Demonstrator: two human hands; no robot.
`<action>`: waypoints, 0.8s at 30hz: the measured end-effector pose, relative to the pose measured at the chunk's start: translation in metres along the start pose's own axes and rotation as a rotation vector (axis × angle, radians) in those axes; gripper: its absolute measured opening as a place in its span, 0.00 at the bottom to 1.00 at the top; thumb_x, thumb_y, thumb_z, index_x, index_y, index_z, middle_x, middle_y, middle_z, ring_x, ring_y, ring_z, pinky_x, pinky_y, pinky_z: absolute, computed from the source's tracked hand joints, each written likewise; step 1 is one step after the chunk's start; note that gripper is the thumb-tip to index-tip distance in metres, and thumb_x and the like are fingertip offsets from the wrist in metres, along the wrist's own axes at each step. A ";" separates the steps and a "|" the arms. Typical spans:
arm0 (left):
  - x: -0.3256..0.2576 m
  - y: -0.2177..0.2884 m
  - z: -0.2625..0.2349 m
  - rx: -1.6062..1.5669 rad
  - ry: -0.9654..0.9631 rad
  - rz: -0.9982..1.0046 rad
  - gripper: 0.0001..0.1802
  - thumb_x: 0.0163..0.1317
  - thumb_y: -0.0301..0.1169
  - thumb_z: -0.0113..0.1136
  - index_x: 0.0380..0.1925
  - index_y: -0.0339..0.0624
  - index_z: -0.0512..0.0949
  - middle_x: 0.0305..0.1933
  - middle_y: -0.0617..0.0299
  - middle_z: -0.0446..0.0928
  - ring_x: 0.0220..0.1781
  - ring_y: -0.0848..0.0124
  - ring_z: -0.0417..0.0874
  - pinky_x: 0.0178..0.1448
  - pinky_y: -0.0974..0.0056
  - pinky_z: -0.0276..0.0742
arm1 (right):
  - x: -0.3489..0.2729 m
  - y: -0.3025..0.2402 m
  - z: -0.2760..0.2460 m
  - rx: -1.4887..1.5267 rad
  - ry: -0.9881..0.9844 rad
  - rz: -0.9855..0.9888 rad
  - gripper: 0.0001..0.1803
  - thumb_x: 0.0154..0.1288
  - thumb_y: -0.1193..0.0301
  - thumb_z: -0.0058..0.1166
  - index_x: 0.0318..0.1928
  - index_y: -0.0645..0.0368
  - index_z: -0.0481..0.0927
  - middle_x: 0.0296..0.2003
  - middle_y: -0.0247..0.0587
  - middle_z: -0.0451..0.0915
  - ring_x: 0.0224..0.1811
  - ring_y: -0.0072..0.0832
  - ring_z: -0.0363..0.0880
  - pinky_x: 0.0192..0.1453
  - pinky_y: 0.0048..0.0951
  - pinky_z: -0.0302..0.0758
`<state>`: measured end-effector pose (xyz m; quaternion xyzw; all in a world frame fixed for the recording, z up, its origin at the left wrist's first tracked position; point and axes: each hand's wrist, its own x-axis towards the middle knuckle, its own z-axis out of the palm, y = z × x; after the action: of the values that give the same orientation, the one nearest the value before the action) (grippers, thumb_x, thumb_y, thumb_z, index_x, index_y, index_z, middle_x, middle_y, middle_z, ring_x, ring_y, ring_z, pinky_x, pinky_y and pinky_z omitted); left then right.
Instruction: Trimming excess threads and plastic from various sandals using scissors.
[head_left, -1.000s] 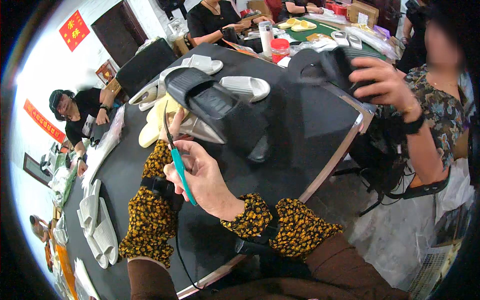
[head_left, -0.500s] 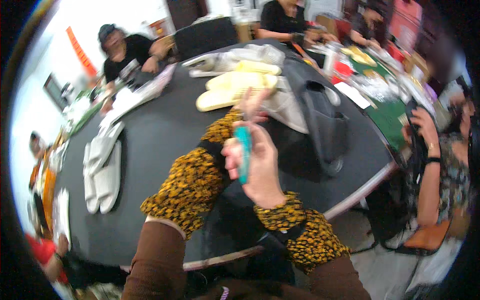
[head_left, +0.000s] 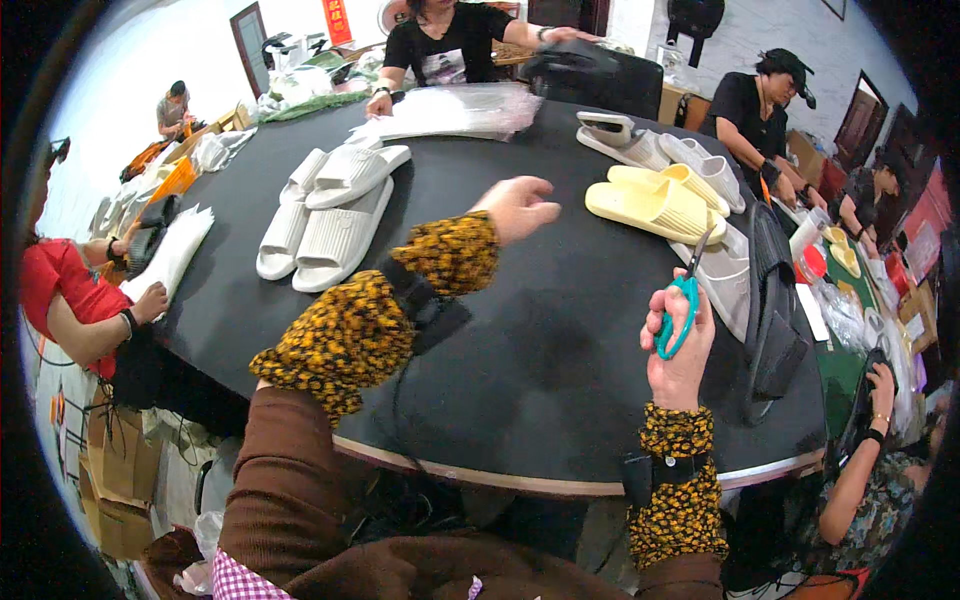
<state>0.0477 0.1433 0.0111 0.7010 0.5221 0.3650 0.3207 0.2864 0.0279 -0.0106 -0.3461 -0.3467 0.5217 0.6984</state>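
Observation:
My right hand (head_left: 677, 362) grips scissors (head_left: 678, 318) by their teal handles, the blades pointing up toward a yellow pair of slippers (head_left: 655, 205). Over the black tabletop my left hand (head_left: 518, 208) reaches forward, empty, its fingers loosely apart. To its left rest light grey slippers (head_left: 340, 225), some stacked on others. Behind the yellow pair are more grey slippers (head_left: 630, 142) and pale slippers (head_left: 708, 168). A grey piece (head_left: 722, 285) lies partly under the yellow ones. Along the right edge lies a long black item (head_left: 775, 320) whose kind I cannot tell.
The round black table (head_left: 500, 420) has a pale rim. Across it, a person in black (head_left: 450, 45) touches a stack of clear plastic bags (head_left: 450, 112). A person in red (head_left: 85, 300) sits at the left. Other people work at a green table (head_left: 845, 385) on the right.
My hands, close together near the yellow slippers before, are now apart. The left has moved toward the grey slippers; the right keeps the scissors. My view has turned left.

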 end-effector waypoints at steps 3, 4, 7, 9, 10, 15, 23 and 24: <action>-0.030 -0.071 -0.075 0.313 0.335 0.021 0.25 0.51 0.40 0.59 0.48 0.39 0.74 0.42 0.50 0.78 0.45 0.60 0.79 0.50 0.61 0.74 | -0.001 0.002 0.004 -0.020 -0.045 0.012 0.18 0.57 0.73 0.53 0.49 0.59 0.69 0.25 0.36 0.72 0.17 0.17 0.68 0.13 0.17 0.64; -0.041 -0.078 -0.096 0.480 0.404 0.010 0.23 0.52 0.40 0.59 0.46 0.41 0.74 0.42 0.51 0.77 0.46 0.58 0.78 0.51 0.59 0.73 | 0.000 0.004 0.002 -0.032 -0.042 0.007 0.18 0.57 0.73 0.53 0.49 0.59 0.69 0.25 0.36 0.71 0.17 0.17 0.68 0.13 0.17 0.64; -0.070 -0.096 -0.153 0.842 0.571 -0.107 0.20 0.53 0.36 0.58 0.46 0.44 0.74 0.48 0.48 0.74 0.52 0.52 0.72 0.58 0.55 0.65 | 0.003 0.004 -0.005 -0.059 -0.040 -0.002 0.18 0.57 0.73 0.54 0.49 0.60 0.69 0.25 0.36 0.71 0.17 0.17 0.68 0.13 0.17 0.64; -0.089 -0.145 -0.201 0.971 0.640 -0.181 0.21 0.53 0.41 0.57 0.48 0.54 0.74 0.53 0.53 0.69 0.55 0.55 0.70 0.57 0.52 0.66 | 0.001 0.005 -0.001 -0.098 -0.049 0.008 0.18 0.58 0.70 0.55 0.49 0.56 0.70 0.24 0.32 0.72 0.17 0.15 0.68 0.13 0.17 0.63; -0.091 -0.144 -0.205 0.882 0.580 -0.242 0.21 0.53 0.42 0.57 0.49 0.56 0.73 0.54 0.52 0.69 0.57 0.54 0.68 0.59 0.52 0.64 | 0.002 0.006 -0.006 -0.106 -0.059 -0.015 0.18 0.58 0.70 0.56 0.49 0.56 0.70 0.24 0.32 0.72 0.17 0.14 0.69 0.13 0.16 0.63; -0.103 -0.150 -0.215 0.962 0.363 -0.410 0.28 0.54 0.53 0.54 0.57 0.64 0.68 0.64 0.46 0.60 0.66 0.50 0.59 0.66 0.50 0.56 | 0.005 0.007 -0.013 -0.131 -0.053 -0.061 0.20 0.57 0.72 0.55 0.50 0.60 0.67 0.26 0.37 0.72 0.17 0.16 0.68 0.12 0.16 0.63; -0.109 -0.134 -0.217 1.072 0.263 -0.350 0.30 0.54 0.52 0.54 0.55 0.52 0.69 0.54 0.49 0.72 0.57 0.54 0.70 0.60 0.55 0.65 | 0.010 0.013 -0.018 -0.158 -0.096 -0.037 0.21 0.57 0.72 0.55 0.51 0.62 0.67 0.28 0.39 0.74 0.18 0.17 0.70 0.13 0.15 0.65; -0.104 -0.139 -0.218 1.053 0.271 -0.351 0.29 0.54 0.51 0.55 0.55 0.52 0.70 0.54 0.46 0.71 0.57 0.53 0.70 0.60 0.55 0.65 | 0.011 0.012 -0.020 -0.140 -0.103 -0.039 0.22 0.56 0.72 0.56 0.50 0.62 0.67 0.28 0.38 0.74 0.18 0.16 0.70 0.13 0.15 0.65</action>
<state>-0.2250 0.0920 -0.0075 0.6159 0.7787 0.0833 -0.0858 0.3000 0.0384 -0.0303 -0.3600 -0.4244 0.4997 0.6638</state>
